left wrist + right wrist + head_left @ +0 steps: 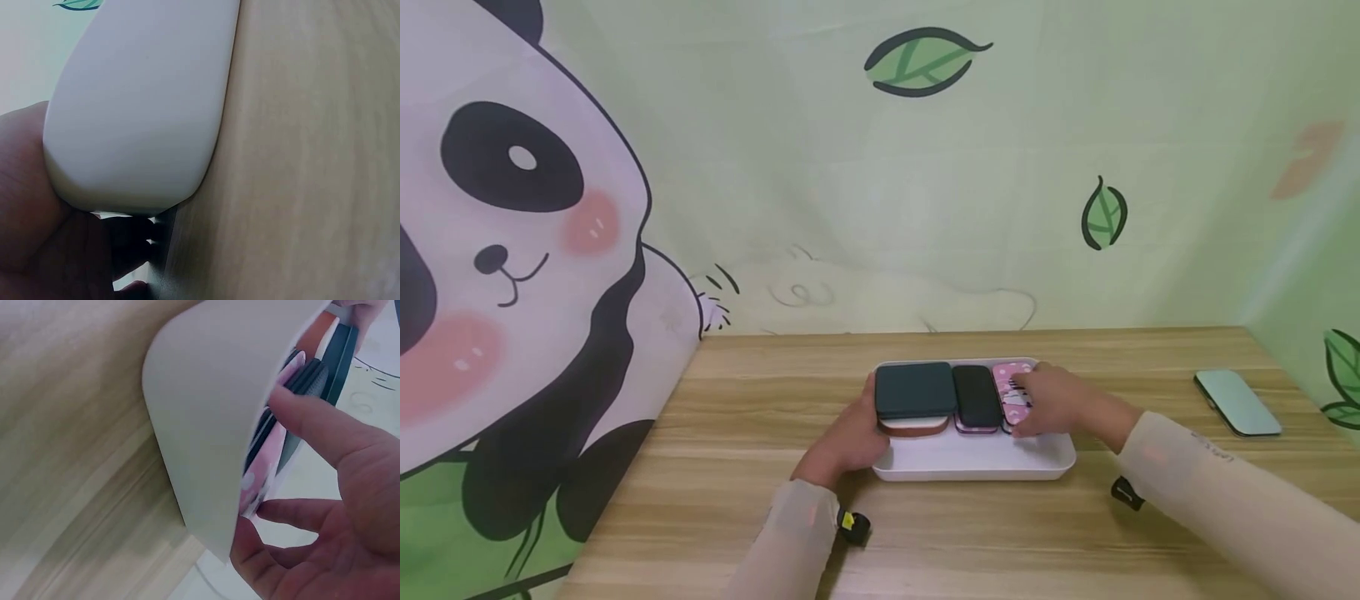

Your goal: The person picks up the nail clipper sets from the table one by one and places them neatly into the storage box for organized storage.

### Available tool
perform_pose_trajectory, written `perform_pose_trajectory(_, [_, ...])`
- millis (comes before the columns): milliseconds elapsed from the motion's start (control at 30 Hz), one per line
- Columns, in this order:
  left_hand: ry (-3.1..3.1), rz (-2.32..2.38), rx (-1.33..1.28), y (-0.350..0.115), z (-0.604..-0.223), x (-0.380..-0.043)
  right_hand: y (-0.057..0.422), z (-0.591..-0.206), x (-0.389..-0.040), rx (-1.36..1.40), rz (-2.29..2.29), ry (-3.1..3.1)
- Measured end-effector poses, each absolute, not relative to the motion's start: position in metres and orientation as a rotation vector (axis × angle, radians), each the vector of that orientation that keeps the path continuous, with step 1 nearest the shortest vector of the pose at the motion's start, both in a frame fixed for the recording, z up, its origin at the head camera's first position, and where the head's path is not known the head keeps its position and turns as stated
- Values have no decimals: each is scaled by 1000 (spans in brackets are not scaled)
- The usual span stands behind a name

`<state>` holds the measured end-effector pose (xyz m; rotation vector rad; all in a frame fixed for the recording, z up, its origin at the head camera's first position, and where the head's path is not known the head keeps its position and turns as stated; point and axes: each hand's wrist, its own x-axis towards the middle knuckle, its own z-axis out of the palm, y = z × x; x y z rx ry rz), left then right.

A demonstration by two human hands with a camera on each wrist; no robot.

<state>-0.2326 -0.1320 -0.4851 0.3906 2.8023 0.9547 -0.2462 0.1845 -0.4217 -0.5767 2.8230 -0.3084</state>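
Observation:
A white tray (973,462) on the table holds flat items in three stacks. At its left end, my left hand (852,433) grips the tray's side, beside a dark green flat box-like item (915,389) lying over white and brown layers. A black flat case (977,396) lies on a pink one in the middle. On the right, my right hand (1060,400) pinches a pink patterned flat case (1011,392) between thumb and fingers. From the right wrist view, the thumb and fingers reach over the tray wall (200,406) to the pink case's ends (265,462).
A pale mint phone-like slab (1236,402) lies on the wooden table (760,400) at the far right. Behind the table hangs a green cloth backdrop (820,183) with a panda and leaves. Dark wrist devices (853,527) are strapped at both cuffs.

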Motion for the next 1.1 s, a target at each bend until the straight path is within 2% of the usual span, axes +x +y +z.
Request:
perform_pose_trajectory(700, [2772, 972, 358, -134, -489, -237, 185, -428, -246, -547, -345, 2902])
perform_pose_trajectory(1100, [2783, 961, 367, -132, -487, -235, 204, -423, -249, -586, -467, 2957])
